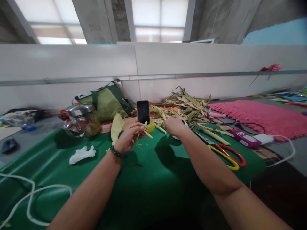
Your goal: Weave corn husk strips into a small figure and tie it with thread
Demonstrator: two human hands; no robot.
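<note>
My left hand (130, 136), with a green bead bracelet at the wrist, pinches a small strip of corn husk (148, 133) with thin loose fibres hanging from it. My right hand (175, 126) is stretched forward at the near edge of the dried husk pile (184, 103), its fingers curled and mostly hidden from me. A white object (176, 138) shows partly beneath it. Behind my left hand a dark phone (143, 111) stands upright beside a yellow tape roll (150, 126). A wide pale husk (116, 127) lies left of the phone.
Red-and-yellow-handled scissors (225, 155) lie on the green cloth (148, 185) at right, near a purple box (244, 138) and white charger (263, 139). Left are a glass jar (83, 123), a green bag (105, 103) and a crumpled tissue (82, 155). A pink mat (261, 116) lies far right.
</note>
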